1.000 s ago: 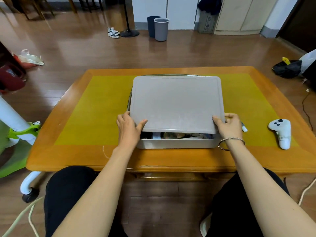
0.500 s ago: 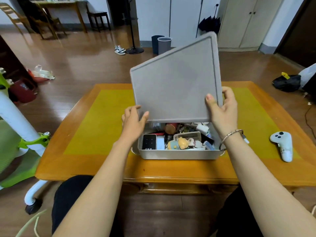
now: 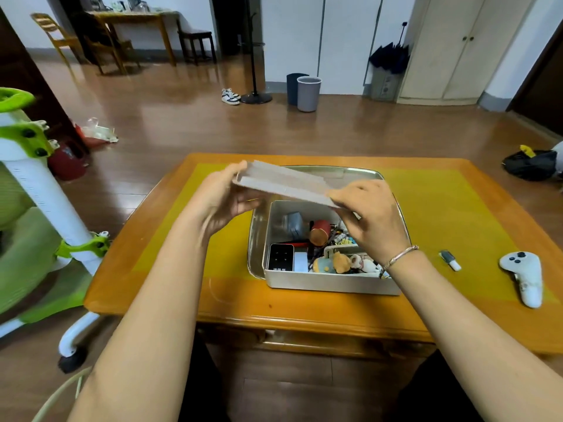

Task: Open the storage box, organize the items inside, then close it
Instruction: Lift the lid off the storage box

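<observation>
Grey and flat, the lid [image 3: 285, 184] hangs over the box [image 3: 332, 281] on the table [image 3: 441, 208], left hand [image 3: 222, 197] holding its far-left corner, right hand [image 3: 370, 213] pinching its near-right edge, both grips closed on it. It looks light and stiff, so edge holds should do; the cluttered small items [image 3: 335, 257] inside probably need fingertip picking

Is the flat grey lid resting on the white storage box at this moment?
No, both the left hand and the right hand hold the flat grey lid in the air above the open white storage box.
</observation>
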`<state>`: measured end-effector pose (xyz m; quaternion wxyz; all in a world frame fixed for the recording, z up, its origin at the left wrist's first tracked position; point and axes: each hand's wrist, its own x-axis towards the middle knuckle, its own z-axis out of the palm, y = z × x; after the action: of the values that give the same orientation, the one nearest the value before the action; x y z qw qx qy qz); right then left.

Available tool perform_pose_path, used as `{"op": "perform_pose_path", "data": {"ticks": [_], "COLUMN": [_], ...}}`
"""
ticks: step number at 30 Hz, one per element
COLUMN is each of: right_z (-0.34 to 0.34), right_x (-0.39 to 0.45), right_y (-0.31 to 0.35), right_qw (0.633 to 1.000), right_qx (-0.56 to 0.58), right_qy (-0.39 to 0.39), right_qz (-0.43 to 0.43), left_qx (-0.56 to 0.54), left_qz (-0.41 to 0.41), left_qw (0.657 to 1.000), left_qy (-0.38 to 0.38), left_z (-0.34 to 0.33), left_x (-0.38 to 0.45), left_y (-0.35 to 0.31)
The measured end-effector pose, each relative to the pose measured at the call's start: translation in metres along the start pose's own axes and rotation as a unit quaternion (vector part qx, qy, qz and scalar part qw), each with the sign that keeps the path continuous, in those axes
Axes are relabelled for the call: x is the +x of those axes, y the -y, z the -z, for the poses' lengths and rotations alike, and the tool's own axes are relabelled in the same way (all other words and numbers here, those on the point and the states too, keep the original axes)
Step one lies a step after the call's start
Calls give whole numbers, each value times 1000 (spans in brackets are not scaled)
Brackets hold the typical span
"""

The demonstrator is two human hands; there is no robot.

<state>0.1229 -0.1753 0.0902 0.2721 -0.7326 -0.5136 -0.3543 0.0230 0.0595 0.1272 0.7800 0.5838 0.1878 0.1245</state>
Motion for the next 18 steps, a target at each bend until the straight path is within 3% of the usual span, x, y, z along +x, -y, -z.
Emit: {"op": "perform_pose_path", "data": {"ticks": [2,5,8,10,12,15,18], "right_z": [0,-13,-40,-57,-73,-95,-118], "right_x": [-5,-14,-20,-18,-16,-13,-8], "right_y": [-2,-1,-4,-5,-2,15,33], "right_qw": [999,967,889,826,817,844,862], "right_qx": [19,107,148,203,222,200,189], "right_qy": [40,127,176,199,213,212,222], "right_qz": [-26,-194,-397,-487,-488,-450,-415], "left_qx": [-12,35,74,76,106,186,309], "left_qz": [20,22,20,26,20,1,-2], "left_qw": [1000,999,997,997,994,977,919], "left_qy": [13,28,-3,-13,-29,-107,-245], "left_z": [11,28,41,51,60,73,87], "left_x": [-1,-1,1,4,7,17,28], "left_y": [6,23,42,51,56,60,63]}}
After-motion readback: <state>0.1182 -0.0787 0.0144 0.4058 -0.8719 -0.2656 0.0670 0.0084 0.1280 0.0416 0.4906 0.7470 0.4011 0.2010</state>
